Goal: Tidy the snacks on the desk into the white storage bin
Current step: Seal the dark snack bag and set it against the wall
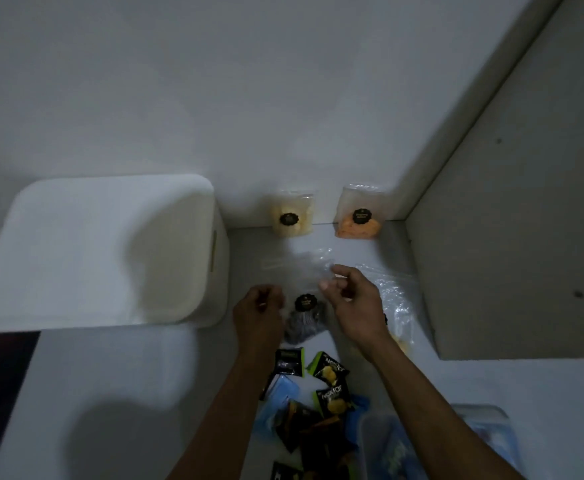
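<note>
Dim light, some blur. White desk surface [110, 393] against a white wall. Large white rectangular plastic storage bin [93, 254] sits far left on the desk, open top facing up.

Both hands work a clear plastic pouch of dark snacks with a round black label [305, 315], which is right of the bin. Left hand [257, 311] has fingers curled, pinching the pouch's left edge. Right hand [351, 301] pinches the clear upper part between thumb and fingers.

Far side, leaning on the wall: clear pouch of pale yellow snacks [292, 216], and right of it a clear pouch of orange snacks [359, 214]. Crumpled clear bag [399, 299] lies right of the right hand.

Near edge: heap of small black-and-green snack sachets [328, 386], beside a translucent blue-tinted container [391, 448].
</note>
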### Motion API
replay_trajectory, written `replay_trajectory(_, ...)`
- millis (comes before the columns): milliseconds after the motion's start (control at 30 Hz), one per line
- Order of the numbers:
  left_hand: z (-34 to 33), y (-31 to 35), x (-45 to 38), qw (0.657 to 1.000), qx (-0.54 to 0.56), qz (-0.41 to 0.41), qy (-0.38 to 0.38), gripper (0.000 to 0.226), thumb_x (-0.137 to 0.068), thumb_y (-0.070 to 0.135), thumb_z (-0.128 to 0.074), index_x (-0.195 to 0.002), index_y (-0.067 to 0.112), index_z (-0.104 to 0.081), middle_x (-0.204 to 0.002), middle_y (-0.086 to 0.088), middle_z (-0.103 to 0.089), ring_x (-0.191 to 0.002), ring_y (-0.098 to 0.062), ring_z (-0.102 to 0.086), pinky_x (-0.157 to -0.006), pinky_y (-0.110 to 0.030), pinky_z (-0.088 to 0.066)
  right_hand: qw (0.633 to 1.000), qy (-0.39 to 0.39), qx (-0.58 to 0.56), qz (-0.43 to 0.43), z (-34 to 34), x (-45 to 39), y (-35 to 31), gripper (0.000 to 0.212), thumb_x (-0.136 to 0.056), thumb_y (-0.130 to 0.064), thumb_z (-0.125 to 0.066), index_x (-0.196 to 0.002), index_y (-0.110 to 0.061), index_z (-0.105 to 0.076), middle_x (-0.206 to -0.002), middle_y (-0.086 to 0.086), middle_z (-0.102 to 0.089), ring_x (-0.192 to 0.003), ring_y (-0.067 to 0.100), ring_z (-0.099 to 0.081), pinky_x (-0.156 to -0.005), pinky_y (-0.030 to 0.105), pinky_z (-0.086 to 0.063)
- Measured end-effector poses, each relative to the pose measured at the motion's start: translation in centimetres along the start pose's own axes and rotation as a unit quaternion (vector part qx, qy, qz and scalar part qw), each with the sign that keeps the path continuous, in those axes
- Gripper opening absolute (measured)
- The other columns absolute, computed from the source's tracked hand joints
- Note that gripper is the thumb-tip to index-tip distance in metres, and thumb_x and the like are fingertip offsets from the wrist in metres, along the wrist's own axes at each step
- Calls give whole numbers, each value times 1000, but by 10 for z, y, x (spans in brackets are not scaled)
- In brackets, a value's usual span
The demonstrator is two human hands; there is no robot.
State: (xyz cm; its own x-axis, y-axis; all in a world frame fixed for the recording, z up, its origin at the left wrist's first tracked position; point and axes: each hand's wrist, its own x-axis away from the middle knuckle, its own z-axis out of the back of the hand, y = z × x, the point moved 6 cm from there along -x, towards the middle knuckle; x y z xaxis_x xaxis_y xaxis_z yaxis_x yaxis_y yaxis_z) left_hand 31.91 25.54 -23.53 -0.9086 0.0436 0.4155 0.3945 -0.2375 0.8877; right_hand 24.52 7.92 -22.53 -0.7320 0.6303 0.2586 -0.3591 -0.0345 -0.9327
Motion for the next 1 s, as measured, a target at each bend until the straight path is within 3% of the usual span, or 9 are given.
replay_trajectory(133,9,36,38,997,38,-44,-45,20,-93,12,-63,-76,20,-70,-77,-7,-70,-77,-22,-66,-76,-53,-58,998,-17,-22,61,26,24,-49,24,-86,-22,-74,-110,-22,-69,-87,-1,-65,-86,12,-62,-81,25,-53)
replay_trajectory(267,33,75,80,989,75,-83,-93,12,-91,16,-66,-80,17,-70,-82,-6,-72,-83,-23,-67,-76,-46,-58,991,-18,-32,132,47,59,-109,5,-87,-24,-73,-86,-20,-71,-82,-6,-67,-81,9,-60,-74,15,-49)
replay_trajectory(333,48,95,100,985,75,-117,-100,10,-92,17,-65,-83,17,-70,-83,-6,-72,-84,-24,-69,-76,-45,-59,987,-18,-35,157,51,80,-133,12,-88,-23,-72,-78,-19,-68,-76,-9,-65,-76,7,-60,-74,18,-49)
replay_trajectory(400,66,114,120,979,77,-161,-101,7,-93,18,-64,-90,17,-70,-85,-5,-73,-85,-23,-69,-75,-43,-59,984,-22,-47,173,53,103,-153,13,-88,-22,-72,-77,-16,-68,-75,-6,-67,-75,9,-63,-74,25,-52)
replay_trajectory(533,99,146,155,961,123,-225,-99,9,-94,20,-62,-97,16,-69,-90,-4,-73,-89,-18,-70,-76,-33,-59,975,-18,-64,211,54,149,-181,10,-88,-19,-71,-82,-10,-71,-77,0,-72,-71,5,-66,-66,18,-52)
replay_trajectory(700,131,157,185,956,126,-252,-88,7,-92,19,-65,-93,15,-71,-86,-3,-74,-84,-14,-70,-76,-30,-57,973,-32,-60,222,55,191,-197,8,-86,-20,-72,-86,-12,-73,-85,6,-74,-84,21,-70,-72,23,-55)
replay_trajectory(767,140,160,193,954,114,-265,-84,6,-91,16,-66,-89,16,-72,-84,-3,-74,-83,-15,-69,-77,-31,-57,972,-61,-34,225,53,202,-206,10,-82,-23,-77,-88,-16,-74,-87,3,-74,-86,20,-70,-75,25,-56)
replay_trajectory(867,150,166,204,945,74,-310,-78,8,-90,14,-67,-84,17,-71,-81,-2,-72,-82,-15,-67,-76,-26,-55,963,-90,52,251,46,216,-228,17,-77,-28,-82,-90,-20,-74,-85,-5,-74,-81,7,-68,-77,24,-55)
replay_trajectory(1000,158,169,215,935,40,-347,-67,11,-90,15,-67,-81,20,-71,-77,3,-71,-81,-13,-66,-71,-18,-52,920,-99,211,313,25,232,-252,16,-82,-36,-77,-93,-25,-74,-86,-10,-73,-83,2,-66,-73,22,-51)
